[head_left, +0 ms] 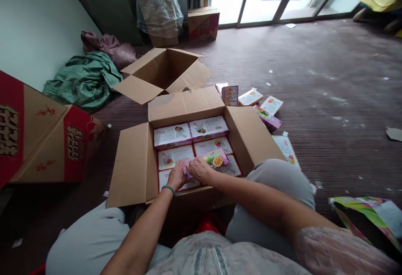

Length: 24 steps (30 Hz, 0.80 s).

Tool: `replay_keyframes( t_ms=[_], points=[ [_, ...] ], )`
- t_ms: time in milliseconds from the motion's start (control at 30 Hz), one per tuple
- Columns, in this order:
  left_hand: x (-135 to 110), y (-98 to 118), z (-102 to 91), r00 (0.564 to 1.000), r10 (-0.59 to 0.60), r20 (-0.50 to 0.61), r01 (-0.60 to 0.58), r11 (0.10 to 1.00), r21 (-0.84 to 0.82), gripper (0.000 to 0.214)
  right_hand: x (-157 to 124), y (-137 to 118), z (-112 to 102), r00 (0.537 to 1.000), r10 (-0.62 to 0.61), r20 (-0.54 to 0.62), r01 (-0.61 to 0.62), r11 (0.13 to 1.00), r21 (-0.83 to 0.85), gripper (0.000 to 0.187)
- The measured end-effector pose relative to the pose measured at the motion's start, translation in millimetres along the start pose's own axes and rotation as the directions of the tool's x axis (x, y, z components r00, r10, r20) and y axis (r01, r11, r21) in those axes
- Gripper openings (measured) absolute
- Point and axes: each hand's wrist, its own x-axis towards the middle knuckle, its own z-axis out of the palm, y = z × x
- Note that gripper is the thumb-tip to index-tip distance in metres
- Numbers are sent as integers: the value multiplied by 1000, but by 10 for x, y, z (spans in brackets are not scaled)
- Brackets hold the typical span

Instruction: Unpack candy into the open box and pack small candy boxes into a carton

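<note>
Over the open cardboard carton (248, 134) in front of me is a small purple and green box with a passion fruit picture (217, 160). Its left end is between my two hands. My left hand (178, 176), with a beaded bracelet on the wrist, has its fingers closed on that end. My right hand (199, 170) is closed over the same end from above, and its fingers hide what happens there. Below, several white-faced packs lie in rows inside the carton, among them a passion fruit pack (209, 127) at the back right.
Behind stands another open carton (188, 71). Loose packs (271, 105) and an open pack (230, 95) lie on the floor to the right. Red and brown cartons (75, 145) stand at left, near green cloth (89, 78). A colourful plastic bag (370, 216) lies at right.
</note>
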Motion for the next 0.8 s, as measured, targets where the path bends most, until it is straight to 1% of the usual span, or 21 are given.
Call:
replay_keyframes(
  t_ms=[167,267,433,533,600,667,700,767,800],
  points=[
    [10,-10,-43,999,31,36,-32,999,31,64,-142,188,19,994,101,33,-99,994,-38,25],
    [5,-15,-58,999,26,45,-28,999,41,66,-314,417,7,981,188,36,-187,982,-41,27],
    [-10,22,-83,999,21,45,-23,999,29,65,-748,877,-25,921,389,37,-387,921,-37,30],
    [-12,40,-95,999,29,40,-29,1000,2,65,-971,987,-72,883,468,31,-468,884,7,29],
    [-3,22,-114,999,16,39,-16,1000,-17,62,-1078,1024,-146,854,520,24,-521,852,52,26],
    [15,-22,-162,999,-35,31,37,999,-35,57,-1171,1087,-264,807,590,-11,-587,804,94,25],
    [26,-47,-202,997,-76,22,77,996,-47,55,-1215,1129,-335,769,637,-49,-629,768,118,26],
    [48,-72,-317,986,-164,6,164,983,-84,47,-1290,1210,-479,663,732,-161,-699,681,218,28],
    [64,-58,-389,982,-189,4,189,977,-97,42,-1314,1236,-542,609,762,-221,-705,647,291,27]
  ],
)
